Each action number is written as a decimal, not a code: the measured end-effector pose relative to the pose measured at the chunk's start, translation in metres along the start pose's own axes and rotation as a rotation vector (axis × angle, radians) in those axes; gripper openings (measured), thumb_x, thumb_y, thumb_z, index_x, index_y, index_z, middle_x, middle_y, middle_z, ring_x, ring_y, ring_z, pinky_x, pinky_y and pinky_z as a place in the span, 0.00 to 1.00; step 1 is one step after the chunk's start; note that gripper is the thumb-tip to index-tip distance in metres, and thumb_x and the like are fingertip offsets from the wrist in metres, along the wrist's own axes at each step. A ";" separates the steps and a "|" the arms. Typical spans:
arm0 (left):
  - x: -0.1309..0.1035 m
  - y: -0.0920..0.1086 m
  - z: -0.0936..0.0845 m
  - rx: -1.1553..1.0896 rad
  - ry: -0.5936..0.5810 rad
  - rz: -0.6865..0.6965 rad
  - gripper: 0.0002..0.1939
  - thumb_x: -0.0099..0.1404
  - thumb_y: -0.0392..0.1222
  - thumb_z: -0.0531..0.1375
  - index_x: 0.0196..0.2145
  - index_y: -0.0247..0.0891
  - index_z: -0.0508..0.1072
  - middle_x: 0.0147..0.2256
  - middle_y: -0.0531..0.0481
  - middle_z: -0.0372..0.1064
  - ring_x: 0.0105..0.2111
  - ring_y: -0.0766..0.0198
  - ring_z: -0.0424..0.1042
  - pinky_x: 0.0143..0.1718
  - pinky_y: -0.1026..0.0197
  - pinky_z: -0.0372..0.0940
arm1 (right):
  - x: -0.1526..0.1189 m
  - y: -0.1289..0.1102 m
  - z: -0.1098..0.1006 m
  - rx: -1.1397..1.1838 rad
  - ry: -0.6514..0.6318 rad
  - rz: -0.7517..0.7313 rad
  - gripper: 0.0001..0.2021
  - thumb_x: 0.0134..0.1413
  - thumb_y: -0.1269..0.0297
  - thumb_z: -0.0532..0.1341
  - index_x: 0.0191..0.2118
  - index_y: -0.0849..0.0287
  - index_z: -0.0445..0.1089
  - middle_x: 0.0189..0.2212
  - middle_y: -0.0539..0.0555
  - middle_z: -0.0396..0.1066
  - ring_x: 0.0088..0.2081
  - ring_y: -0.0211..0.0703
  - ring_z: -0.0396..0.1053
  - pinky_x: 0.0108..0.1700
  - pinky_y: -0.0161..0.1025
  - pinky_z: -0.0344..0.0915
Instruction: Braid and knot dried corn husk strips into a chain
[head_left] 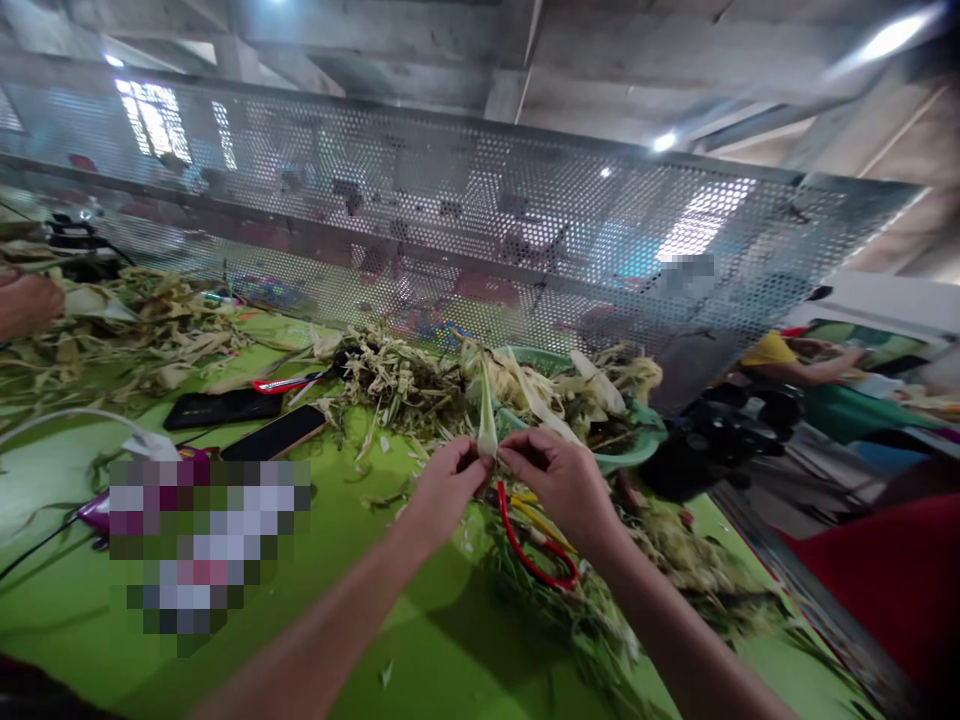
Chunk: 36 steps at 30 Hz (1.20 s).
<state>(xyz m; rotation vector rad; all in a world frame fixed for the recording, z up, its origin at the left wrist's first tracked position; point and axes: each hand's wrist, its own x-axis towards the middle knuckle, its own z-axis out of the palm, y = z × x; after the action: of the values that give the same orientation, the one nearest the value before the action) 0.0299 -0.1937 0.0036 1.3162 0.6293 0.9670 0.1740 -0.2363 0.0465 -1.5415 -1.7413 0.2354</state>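
Both hands pinch the base of a pale leaf strip [487,415], left hand [444,487] and right hand [559,478] closed on it, tip pointing up. Red-handled scissors [534,560] sit just under the right fingers. Green basin [634,440] right behind, husk pile [397,380] beyond; bare green table [420,640] nearer the body, two phones [247,420] off left.

Pale upright leaf [487,420] (pointed tip up)

Both hands, left hand [448,484] and right hand [556,478], pinch a pale upright leaf strip [487,415] above the green table [360,620].
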 end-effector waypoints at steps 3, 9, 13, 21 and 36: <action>-0.001 0.001 0.001 -0.002 -0.011 -0.002 0.06 0.60 0.42 0.55 0.28 0.37 0.64 0.21 0.57 0.55 0.22 0.70 0.53 0.24 0.65 0.49 | -0.001 0.000 0.000 -0.016 -0.002 -0.019 0.06 0.54 0.65 0.60 0.31 0.59 0.73 0.25 0.50 0.72 0.28 0.41 0.68 0.31 0.35 0.62; -0.002 0.001 0.000 0.010 -0.039 0.026 0.09 0.61 0.43 0.54 0.26 0.37 0.63 0.21 0.57 0.55 0.22 0.70 0.54 0.25 0.65 0.50 | -0.002 0.001 -0.001 -0.074 0.003 -0.044 0.06 0.55 0.64 0.58 0.30 0.58 0.70 0.25 0.50 0.70 0.27 0.39 0.66 0.31 0.35 0.61; 0.000 -0.005 -0.003 0.085 -0.004 0.045 0.10 0.60 0.43 0.54 0.23 0.38 0.62 0.21 0.56 0.55 0.22 0.70 0.54 0.25 0.65 0.50 | -0.003 0.003 0.000 -0.044 -0.036 -0.022 0.09 0.55 0.58 0.58 0.34 0.57 0.72 0.28 0.51 0.73 0.30 0.42 0.68 0.33 0.36 0.63; 0.002 -0.004 -0.010 -0.062 -0.079 -0.028 0.06 0.54 0.38 0.56 0.22 0.37 0.63 0.19 0.55 0.58 0.21 0.71 0.57 0.24 0.65 0.53 | 0.001 0.017 0.004 -0.221 0.025 -0.123 0.15 0.50 0.46 0.56 0.31 0.51 0.72 0.27 0.54 0.74 0.26 0.49 0.69 0.28 0.44 0.61; 0.008 0.019 -0.023 -0.374 0.316 -0.080 0.07 0.50 0.42 0.60 0.23 0.35 0.70 0.18 0.56 0.58 0.19 0.72 0.55 0.22 0.67 0.49 | 0.015 0.031 -0.046 -0.393 0.113 0.015 0.15 0.59 0.54 0.53 0.30 0.57 0.71 0.27 0.52 0.73 0.30 0.43 0.69 0.33 0.37 0.61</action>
<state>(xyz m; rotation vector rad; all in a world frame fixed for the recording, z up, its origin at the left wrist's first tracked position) 0.0098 -0.1761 0.0192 0.8102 0.6947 1.1735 0.2280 -0.2313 0.0659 -1.8049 -1.7566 -0.1964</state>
